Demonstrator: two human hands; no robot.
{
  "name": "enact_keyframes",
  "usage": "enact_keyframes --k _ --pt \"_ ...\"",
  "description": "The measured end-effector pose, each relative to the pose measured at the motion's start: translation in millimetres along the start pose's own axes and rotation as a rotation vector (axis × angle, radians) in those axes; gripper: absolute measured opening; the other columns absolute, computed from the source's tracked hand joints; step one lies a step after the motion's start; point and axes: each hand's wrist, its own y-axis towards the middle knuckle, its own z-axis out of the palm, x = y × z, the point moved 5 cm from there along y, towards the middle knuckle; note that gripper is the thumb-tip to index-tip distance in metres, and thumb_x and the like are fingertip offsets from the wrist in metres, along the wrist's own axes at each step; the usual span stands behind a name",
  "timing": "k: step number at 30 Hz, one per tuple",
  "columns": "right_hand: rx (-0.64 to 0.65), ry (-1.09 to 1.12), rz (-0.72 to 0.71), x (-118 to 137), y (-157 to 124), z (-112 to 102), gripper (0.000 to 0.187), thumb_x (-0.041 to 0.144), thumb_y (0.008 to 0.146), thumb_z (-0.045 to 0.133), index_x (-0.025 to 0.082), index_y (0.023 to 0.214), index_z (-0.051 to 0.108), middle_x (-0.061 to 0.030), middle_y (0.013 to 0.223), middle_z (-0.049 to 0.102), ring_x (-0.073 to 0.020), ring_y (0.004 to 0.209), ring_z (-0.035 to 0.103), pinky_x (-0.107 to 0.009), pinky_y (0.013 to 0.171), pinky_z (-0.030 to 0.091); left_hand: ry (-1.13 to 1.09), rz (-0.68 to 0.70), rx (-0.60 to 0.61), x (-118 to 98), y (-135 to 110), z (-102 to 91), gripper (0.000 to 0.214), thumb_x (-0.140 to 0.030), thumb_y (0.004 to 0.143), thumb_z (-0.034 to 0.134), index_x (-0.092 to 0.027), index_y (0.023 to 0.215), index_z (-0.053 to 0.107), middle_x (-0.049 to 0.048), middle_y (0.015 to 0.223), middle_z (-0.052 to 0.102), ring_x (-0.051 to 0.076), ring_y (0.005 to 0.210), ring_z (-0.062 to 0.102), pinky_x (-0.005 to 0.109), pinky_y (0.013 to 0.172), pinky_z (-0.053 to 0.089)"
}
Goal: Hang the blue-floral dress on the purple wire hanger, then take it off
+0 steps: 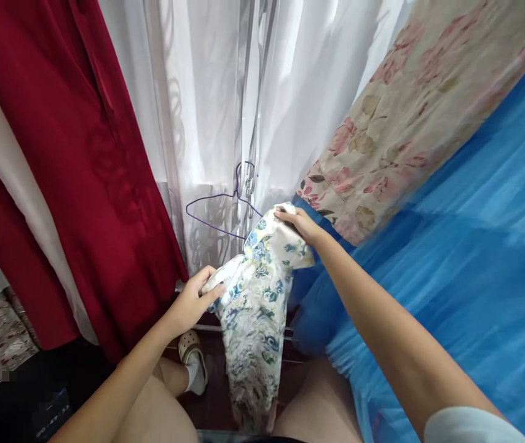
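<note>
A white dress with blue and green flowers (262,295) hangs down in front of me, tilted up towards the right. My left hand (197,299) is closed on its left shoulder, thumb on top of the cloth. My right hand (303,225) grips the other shoulder, higher up, near the short sleeve. Just beyond the dress, a thin purple wire hanger (214,197) hangs by its hook from a metal chain (249,191). The hanger's right end is out of sight at the dress; I cannot tell whether it is inside the cloth or behind it.
White curtains (207,111) hang behind the hanger. A long red garment (106,172) hangs at left. To the right are a beige floral garment (373,147) and blue tulle (451,271). A foot in a beige clog (193,357) rests on the dark floor.
</note>
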Motion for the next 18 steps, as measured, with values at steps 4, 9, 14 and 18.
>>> enact_keyframes --k 4,9,14,18 --pt "0.101 0.034 0.057 -16 11 30 0.033 0.041 0.06 0.088 0.017 0.078 0.073 -0.0036 0.074 0.075 -0.0201 0.065 0.067 -0.032 0.067 0.054 0.05 0.0 -0.027 8 7 -32.7 0.024 -0.039 0.094 0.052 -0.021 0.111 0.051 0.0001 0.091 0.058 0.016 0.08 0.054 0.024 0.071 0.042" --pt "0.147 0.071 0.061 -8 0 32 0.037 0.042 0.062 0.085 0.017 0.087 0.074 -0.0036 0.077 0.076 -0.0207 0.07 0.07 -0.03 0.071 0.055 0.489 -0.032 0.038 62 35 -82.6 0.017 -0.03 0.083 0.05 -0.02 0.083 0.064 0.0025 0.077 0.063 0.021 0.077 0.057 0.03 0.075 0.044" --pt "0.208 0.065 0.115 13 -7 28 0.033 0.032 0.063 0.085 0.014 0.088 0.074 -0.0048 0.077 0.077 -0.0214 0.069 0.07 -0.032 0.071 0.056 0.606 -0.049 -0.17 65 100 -141.6 0.01 -0.02 0.074 0.054 -0.024 0.076 0.063 0.0052 0.083 0.066 0.03 0.094 0.056 0.039 0.085 0.04" --pt "0.211 0.066 0.155 16 -15 32 0.03 0.032 0.066 0.083 0.015 0.089 0.073 -0.0041 0.079 0.077 -0.0234 0.073 0.072 -0.034 0.073 0.057 0.583 0.0 -0.407 34 153 -172.1 0.025 -0.018 0.081 0.047 -0.023 0.101 0.06 0.0103 0.112 0.063 0.032 0.112 0.05 0.042 0.091 0.04"
